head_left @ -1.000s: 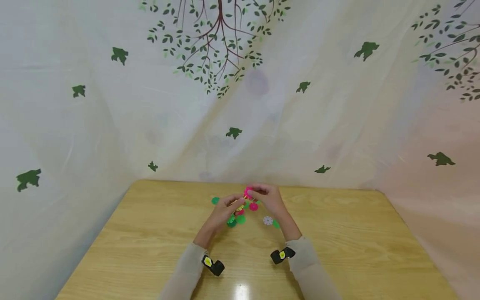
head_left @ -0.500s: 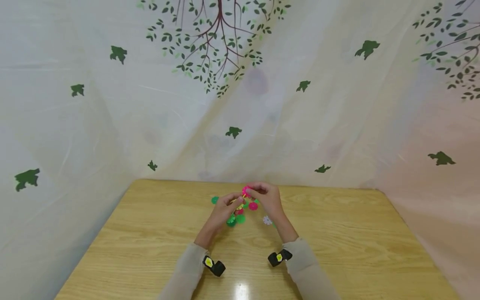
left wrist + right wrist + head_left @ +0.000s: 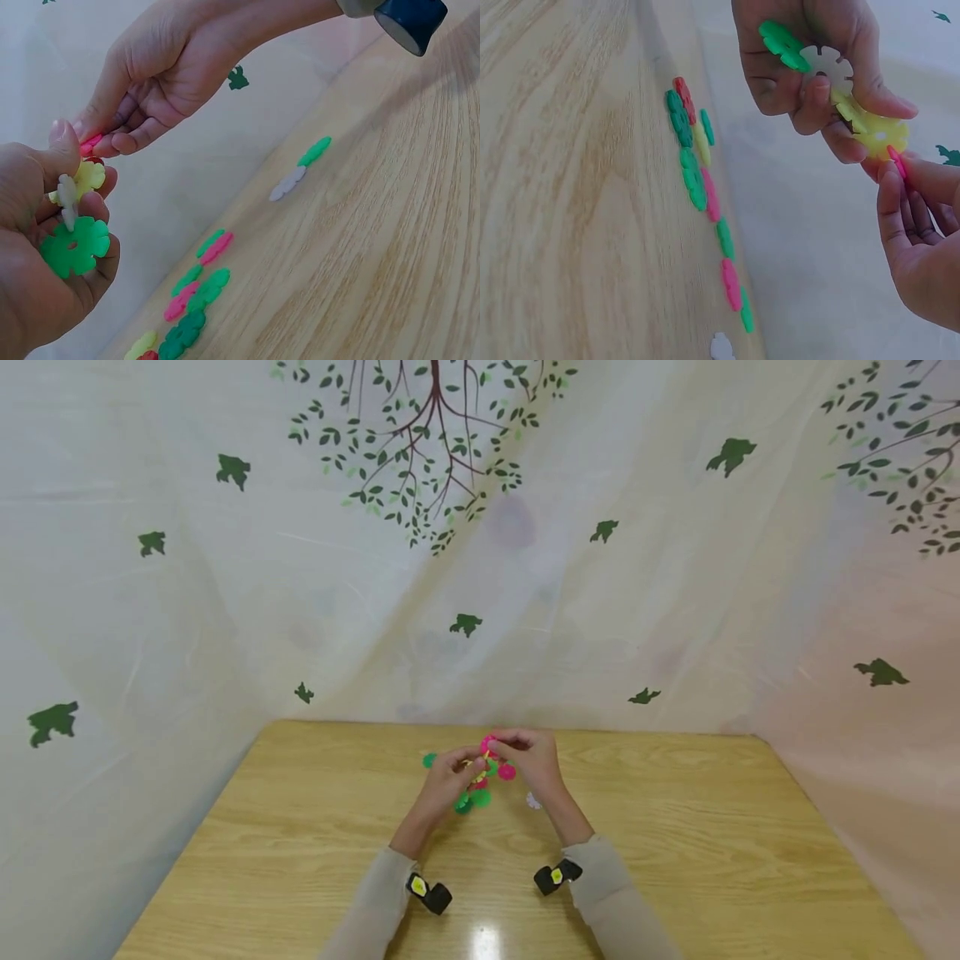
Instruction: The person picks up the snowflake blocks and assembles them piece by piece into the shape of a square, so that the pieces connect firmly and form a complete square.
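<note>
My left hand [image 3: 444,787] holds a chain of interlocking snowflake discs above the table. In the left wrist view the chain shows a green disc [image 3: 75,247], a white disc [image 3: 67,202] and a yellow disc [image 3: 90,177]. The right wrist view shows two yellow pieces, the outer yellow disc [image 3: 885,138] reaching past the left fingertips. Between thumb and fingers, my right hand [image 3: 538,767] pinches a pink disc [image 3: 898,162] against that outer disc's edge. Fingers partly cover the joint, so I cannot tell how deeply the two are slotted together.
Loose discs lie on the wooden table [image 3: 300,843] below the hands, among them a pink disc [image 3: 507,772], a dark green disc [image 3: 463,804] and a light green disc [image 3: 481,797]. A white disc [image 3: 533,800] lies by the right wrist. A printed curtain [image 3: 375,635] hangs behind the table.
My right hand has shifted slightly left with the pink disc, toward the left hand. My right forearm now hides the green disc beside the loose white one in the head view.
</note>
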Available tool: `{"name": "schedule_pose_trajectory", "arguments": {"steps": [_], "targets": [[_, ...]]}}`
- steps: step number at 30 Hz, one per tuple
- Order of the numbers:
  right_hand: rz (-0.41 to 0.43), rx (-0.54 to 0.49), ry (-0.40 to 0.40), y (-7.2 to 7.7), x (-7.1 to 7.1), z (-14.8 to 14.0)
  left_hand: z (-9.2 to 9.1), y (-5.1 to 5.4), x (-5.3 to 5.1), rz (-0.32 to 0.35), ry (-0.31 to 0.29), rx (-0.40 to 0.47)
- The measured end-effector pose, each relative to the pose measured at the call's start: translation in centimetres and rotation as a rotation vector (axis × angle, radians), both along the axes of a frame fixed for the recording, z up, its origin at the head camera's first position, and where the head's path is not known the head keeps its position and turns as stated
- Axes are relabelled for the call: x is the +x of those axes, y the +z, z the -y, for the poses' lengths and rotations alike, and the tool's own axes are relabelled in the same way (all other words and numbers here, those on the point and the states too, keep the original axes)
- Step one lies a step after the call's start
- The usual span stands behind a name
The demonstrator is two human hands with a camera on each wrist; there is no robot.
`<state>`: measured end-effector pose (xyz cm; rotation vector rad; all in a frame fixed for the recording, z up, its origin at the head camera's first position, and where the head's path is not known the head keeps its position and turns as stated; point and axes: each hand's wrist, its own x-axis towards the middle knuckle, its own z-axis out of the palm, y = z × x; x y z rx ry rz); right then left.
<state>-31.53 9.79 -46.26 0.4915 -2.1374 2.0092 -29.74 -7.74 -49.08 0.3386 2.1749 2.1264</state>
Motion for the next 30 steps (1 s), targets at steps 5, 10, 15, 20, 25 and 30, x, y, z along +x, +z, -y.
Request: {"name": "schedule_pose_trajectory", "arguments": {"steps": [5,10,15,20,25,30], "targets": [[0.024,0.032,0.027,-0.1,-0.1,-0.3,-0.1,-0.1,0.0,0.025,-0.026,0.012],[0.037,0.108,0.063,-0.1,-0.4,-0.6,-0.2,-0.2,-0.2,0.054,-0.068,0.014],[0.037,0.178,0.109,0.0,-0.5,-0.7,-0.2,0.0,0.0,0.091,-0.065,0.015],[0.057,0.22,0.127,0.3,-0.5,-0.6,-0.3,0.0,-0.1,0.125,-0.078,0.022],[0.054,0.268,0.147,0.4,-0.7,-0.6,-0.4,-0.3,-0.1,0.139,-0.073,0.011],[0.047,0.358,0.179,0.3,-1.2,-1.0,-0.3,-0.7,-0.1,0.165,-0.051,0.025]]}}
